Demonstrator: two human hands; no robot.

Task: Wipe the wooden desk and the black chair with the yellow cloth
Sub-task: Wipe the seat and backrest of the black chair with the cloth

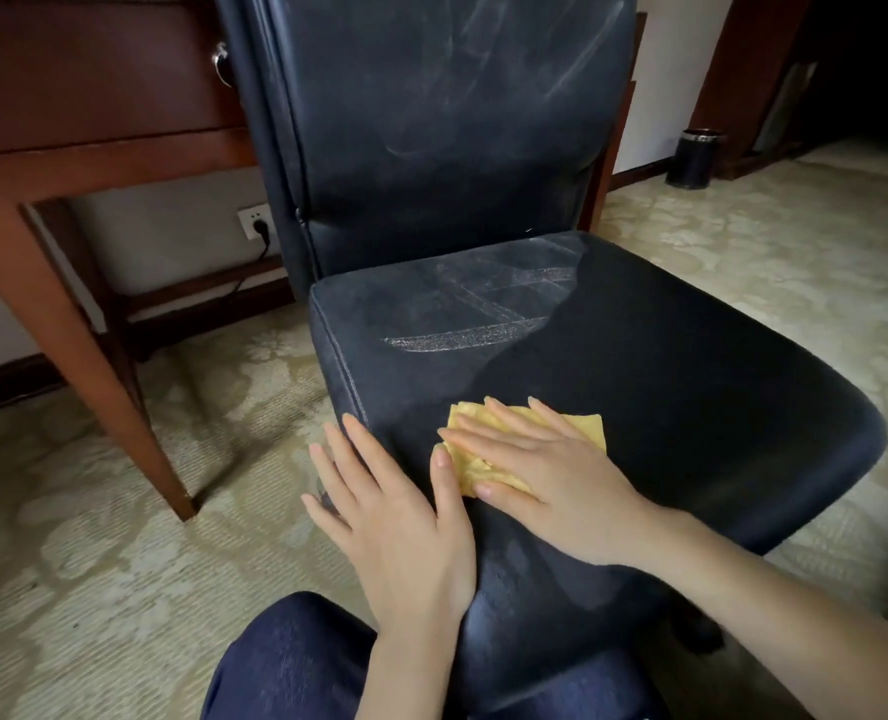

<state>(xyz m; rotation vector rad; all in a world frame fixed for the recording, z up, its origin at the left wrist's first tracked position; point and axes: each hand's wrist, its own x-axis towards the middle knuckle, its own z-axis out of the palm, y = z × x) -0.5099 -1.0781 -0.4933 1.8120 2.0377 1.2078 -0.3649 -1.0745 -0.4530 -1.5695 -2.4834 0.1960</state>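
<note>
Right now my right hand lies flat, fingers straight and together, pressing the yellow cloth onto the front left part of the black chair's seat, with the cloth showing past my fingertips and along the hand's right side. My left hand rests open on the seat's left front edge just beside it, thumb at the cloth's near corner, holding nothing. Pale dusty streaks mark the back of the seat and the backrest, and the wooden desk stands to the left, apart from both hands.
</note>
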